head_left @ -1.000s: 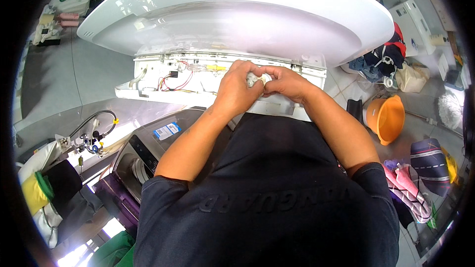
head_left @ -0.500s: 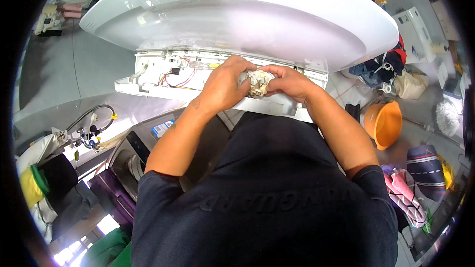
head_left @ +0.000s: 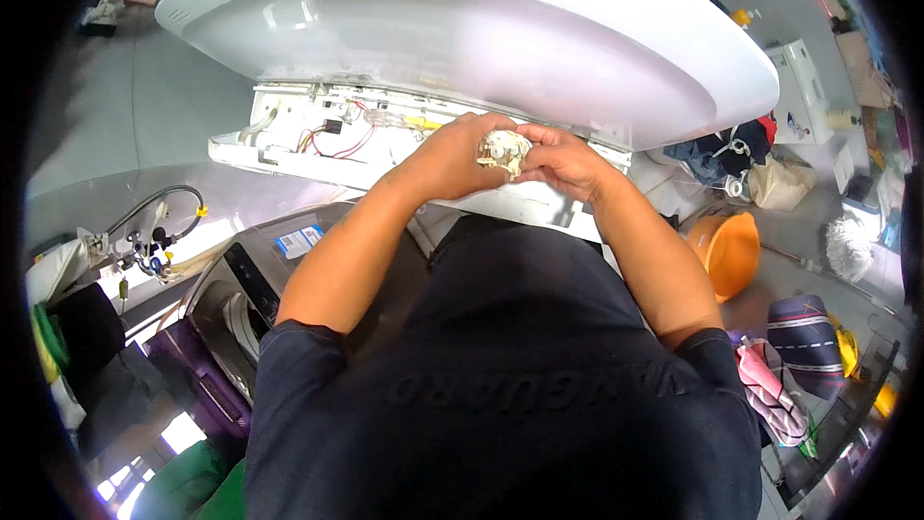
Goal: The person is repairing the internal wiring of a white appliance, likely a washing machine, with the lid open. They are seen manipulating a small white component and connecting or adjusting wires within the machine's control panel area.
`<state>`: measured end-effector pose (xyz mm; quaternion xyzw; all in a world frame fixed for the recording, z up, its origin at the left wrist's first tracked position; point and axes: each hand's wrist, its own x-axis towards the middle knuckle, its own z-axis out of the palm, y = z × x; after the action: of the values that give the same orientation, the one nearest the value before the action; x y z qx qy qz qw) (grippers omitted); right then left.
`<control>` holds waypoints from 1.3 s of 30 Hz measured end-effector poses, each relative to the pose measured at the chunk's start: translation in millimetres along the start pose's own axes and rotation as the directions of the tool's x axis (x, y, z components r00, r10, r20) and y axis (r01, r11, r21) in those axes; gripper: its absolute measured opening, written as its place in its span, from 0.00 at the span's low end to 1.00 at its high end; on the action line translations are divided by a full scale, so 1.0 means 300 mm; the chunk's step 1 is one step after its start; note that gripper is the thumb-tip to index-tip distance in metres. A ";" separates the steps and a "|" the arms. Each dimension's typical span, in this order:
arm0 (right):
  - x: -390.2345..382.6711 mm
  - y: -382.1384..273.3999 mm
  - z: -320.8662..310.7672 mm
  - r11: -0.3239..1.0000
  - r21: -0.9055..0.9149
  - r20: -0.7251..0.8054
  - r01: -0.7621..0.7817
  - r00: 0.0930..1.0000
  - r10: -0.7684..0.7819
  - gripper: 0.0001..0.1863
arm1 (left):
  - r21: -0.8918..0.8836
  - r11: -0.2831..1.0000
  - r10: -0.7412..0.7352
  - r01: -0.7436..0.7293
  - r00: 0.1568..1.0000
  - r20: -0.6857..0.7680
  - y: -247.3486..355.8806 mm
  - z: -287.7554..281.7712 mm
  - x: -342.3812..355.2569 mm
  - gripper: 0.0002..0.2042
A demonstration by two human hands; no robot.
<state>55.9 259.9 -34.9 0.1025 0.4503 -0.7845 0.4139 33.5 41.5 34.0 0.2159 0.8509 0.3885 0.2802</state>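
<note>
Both my hands are wrapped around a small cream-coloured plastic mechanism [head_left: 503, 150], roughly round and uneven on its facing side. My left hand [head_left: 450, 156] closes on it from the left. From the other side, the thumb and fingers of my right hand [head_left: 566, 160] pinch its edge. It is held just over a long white housing [head_left: 260, 158] that lies open. Inside that housing are thin red wires [head_left: 364, 141], a small black block [head_left: 332, 126] and a yellow piece [head_left: 422, 122]. My hands cover the middle of the housing.
A large glossy white curved panel [head_left: 462, 29] rises behind the housing. A dark grey front-loading machine [head_left: 332, 241] stands at left, near a black hose [head_left: 159, 202]. To the right are an orange basin [head_left: 724, 255], piled clothes [head_left: 717, 156] and a rolled dark cloth [head_left: 807, 345].
The mechanism has turned in my fingers and shows a different side. My right fingers have shifted their hold. The whole view has moved a little.
</note>
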 end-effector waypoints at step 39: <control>-0.023 -0.004 0.040 0.973 -0.232 -0.255 -0.016 0.966 -0.045 0.12 | 0.101 0.992 -0.069 0.082 0.989 -0.129 0.008 0.056 -0.031 0.31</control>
<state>62.0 254.6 -23.6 0.1518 0.5897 -0.7095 0.3548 51.7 46.6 29.6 0.1733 0.8936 0.3448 0.2291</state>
